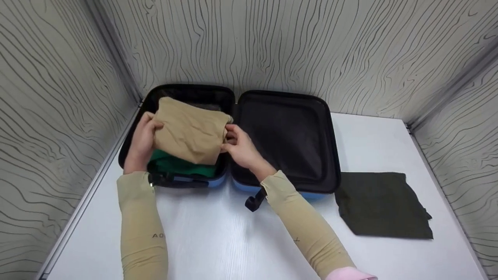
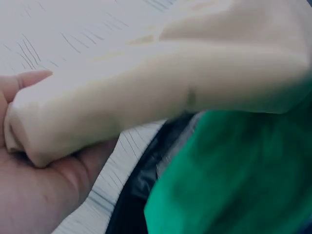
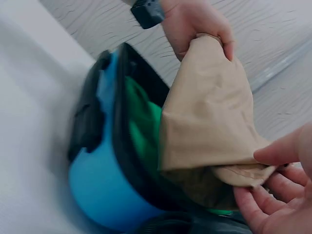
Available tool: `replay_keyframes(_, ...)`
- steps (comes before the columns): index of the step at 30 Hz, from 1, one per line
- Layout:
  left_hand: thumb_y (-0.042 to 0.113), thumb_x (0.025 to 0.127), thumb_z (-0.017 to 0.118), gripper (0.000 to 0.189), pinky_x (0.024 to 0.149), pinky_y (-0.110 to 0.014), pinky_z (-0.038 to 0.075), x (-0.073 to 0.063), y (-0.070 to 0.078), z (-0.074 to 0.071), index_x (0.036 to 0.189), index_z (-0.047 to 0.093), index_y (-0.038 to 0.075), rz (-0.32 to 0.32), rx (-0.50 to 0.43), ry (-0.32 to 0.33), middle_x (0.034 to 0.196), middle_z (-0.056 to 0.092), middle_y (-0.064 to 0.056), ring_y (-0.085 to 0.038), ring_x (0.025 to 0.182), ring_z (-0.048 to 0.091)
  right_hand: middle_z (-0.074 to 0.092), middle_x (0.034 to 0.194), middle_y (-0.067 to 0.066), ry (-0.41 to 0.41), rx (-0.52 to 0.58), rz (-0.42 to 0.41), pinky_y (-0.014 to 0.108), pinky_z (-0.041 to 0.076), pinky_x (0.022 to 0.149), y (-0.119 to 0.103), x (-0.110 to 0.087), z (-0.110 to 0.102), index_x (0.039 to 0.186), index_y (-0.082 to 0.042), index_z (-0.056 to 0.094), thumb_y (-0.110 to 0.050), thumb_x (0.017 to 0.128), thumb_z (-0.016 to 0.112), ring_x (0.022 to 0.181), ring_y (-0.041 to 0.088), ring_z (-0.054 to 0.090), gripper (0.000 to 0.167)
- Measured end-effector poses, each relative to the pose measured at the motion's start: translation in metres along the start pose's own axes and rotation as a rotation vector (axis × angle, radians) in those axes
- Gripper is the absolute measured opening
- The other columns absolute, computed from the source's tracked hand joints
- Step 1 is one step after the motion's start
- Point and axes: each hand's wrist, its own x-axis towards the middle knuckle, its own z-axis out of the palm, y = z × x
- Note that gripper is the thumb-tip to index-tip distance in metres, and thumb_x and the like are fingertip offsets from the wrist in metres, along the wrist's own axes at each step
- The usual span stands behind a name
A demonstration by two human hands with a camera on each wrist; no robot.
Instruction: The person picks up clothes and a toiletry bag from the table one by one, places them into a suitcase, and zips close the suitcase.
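A folded tan cloth garment point(image 1: 190, 130) is held up between both hands over the left half of an open blue suitcase point(image 3: 109, 190). My left hand point(image 1: 143, 136) grips its left edge, thumb on top and fingers beneath, as the left wrist view shows. The right hand point(image 1: 243, 149) pinches the opposite edge between thumb and fingers; layered folds show there in the right wrist view. Below the tan garment, green fabric point(image 1: 181, 163) lies in the suitcase's left half, partly hidden by it.
The suitcase's black-lined right half point(image 1: 282, 136) lies open beside the left one. A folded dark olive garment point(image 1: 383, 204) rests on the white table point(image 1: 218, 241) at the right. Patterned wall panels point(image 1: 272, 46) stand behind and on both sides.
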Motion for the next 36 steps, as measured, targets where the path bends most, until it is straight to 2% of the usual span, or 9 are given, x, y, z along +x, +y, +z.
replay_keyframes(5,0.006,0.101,0.049,0.006,0.052,-0.024,0.040,-0.003,-0.008,-0.010,0.100,0.044,0.007,-0.092,0.196,0.013,0.080,0.045,-0.005,-0.010,0.055,0.043,0.058,0.135,0.018,-0.055,-0.041,0.050,0.035,0.053,0.090,0.006,-0.005,0.009,0.150,0.000,0.042,0.005,0.097,0.060,0.110,0.027,0.065,0.056)
replay_keyframes(8,0.006,0.101,0.049,0.006,0.056,-0.025,0.042,-0.005,-0.014,-0.015,0.104,0.044,0.006,-0.141,0.311,0.002,0.092,0.046,-0.010,-0.011,0.060,0.046,0.057,0.137,0.017,-0.085,-0.071,0.067,0.035,0.054,0.087,0.008,-0.007,0.012,0.149,-0.002,0.045,0.004,0.098,0.060,0.106,0.027,0.066,0.054)
replay_keyframes(14,0.008,0.103,0.049,0.027,0.078,-0.030,0.042,-0.008,-0.024,-0.023,0.128,0.044,-0.003,-0.197,0.545,0.048,0.126,0.052,-0.025,-0.027,0.097,0.053,0.054,0.139,0.011,-0.143,-0.303,0.078,0.032,0.054,0.079,0.009,-0.012,0.014,0.148,-0.009,0.048,-0.009,0.098,0.067,0.100,0.020,0.064,0.053)
replay_keyframes(17,-0.001,0.099,0.050,0.048,0.088,-0.036,0.043,-0.009,-0.026,-0.026,0.146,0.039,-0.001,-0.197,0.603,0.068,0.139,0.050,-0.029,-0.034,0.118,0.051,0.048,0.144,0.009,-0.125,-0.380,0.040,0.032,0.053,0.081,0.007,-0.015,0.014,0.150,-0.011,0.046,-0.015,0.098,0.070,0.105,0.021,0.061,0.058)
replay_keyframes(19,-0.005,0.094,0.049,0.058,0.090,-0.040,0.043,-0.009,-0.027,-0.026,0.151,0.040,0.003,-0.189,0.644,0.075,0.141,0.050,-0.030,-0.037,0.123,0.050,0.042,0.150,0.007,-0.121,-0.420,-0.010,0.034,0.051,0.088,0.005,-0.015,0.014,0.152,-0.013,0.045,-0.015,0.098,0.071,0.115,0.022,0.058,0.060)
replay_keyframes(23,-0.007,0.092,0.043,0.055,0.096,-0.043,0.040,-0.009,-0.026,-0.026,0.146,0.053,0.003,-0.222,0.712,0.061,0.145,0.049,-0.027,-0.035,0.122,0.047,0.038,0.157,0.005,-0.183,-0.538,-0.125,0.040,0.042,0.105,0.003,-0.017,0.014,0.151,-0.017,0.050,-0.017,0.099,0.069,0.135,0.024,0.046,0.055)
replay_keyframes(26,-0.003,0.095,0.042,0.051,0.105,-0.044,0.037,-0.008,-0.026,-0.024,0.143,0.056,-0.001,-0.290,0.752,0.023,0.150,0.044,-0.026,-0.034,0.128,0.043,0.041,0.157,0.006,-0.243,-0.650,-0.169,0.045,0.032,0.114,0.004,-0.020,0.016,0.148,-0.019,0.054,-0.023,0.101,0.067,0.143,0.026,0.037,0.049)
replay_keyframes(30,0.006,0.098,0.047,0.051,0.115,-0.047,0.030,-0.005,-0.028,-0.023,0.149,0.048,-0.002,-0.350,0.785,-0.049,0.156,0.037,-0.026,-0.037,0.141,0.034,0.042,0.157,0.006,-0.284,-0.818,-0.140,0.048,0.021,0.118,0.009,-0.022,0.018,0.149,-0.019,0.055,-0.035,0.102,0.064,0.147,0.028,0.030,0.050)
replay_keyframes(36,0.007,0.097,0.050,0.057,0.115,-0.048,0.030,-0.003,-0.034,-0.023,0.151,0.039,-0.006,-0.363,0.824,-0.112,0.158,0.031,-0.027,-0.040,0.144,0.030,0.043,0.156,0.004,-0.350,-1.006,-0.079,0.050,0.015,0.118,0.018,-0.023,0.022,0.150,-0.016,0.053,-0.047,0.103,0.058,0.150,0.025,0.022,0.057)
